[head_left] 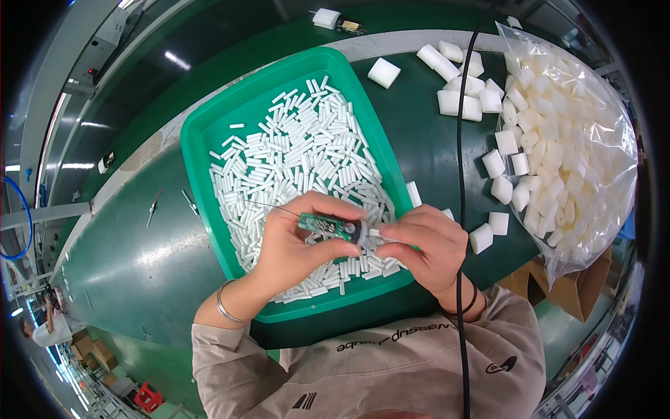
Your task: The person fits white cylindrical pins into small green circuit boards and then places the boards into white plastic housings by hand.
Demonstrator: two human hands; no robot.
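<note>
Your left hand (296, 244) pinches a small green circuit board (324, 225) at frame centre | your right hand (426, 244) grips a white tube (380, 234) at the board's right end | both over the green tray (209, 140) of white tubes (300, 153) | clear bag of foam blocks (579, 140) at right.

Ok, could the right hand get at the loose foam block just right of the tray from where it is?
Probably yes: the foam block lies bare on the green surface beside the right hand, nothing between. But its fingers are pinching a white tube at the circuit board, held by the left hand.
</note>
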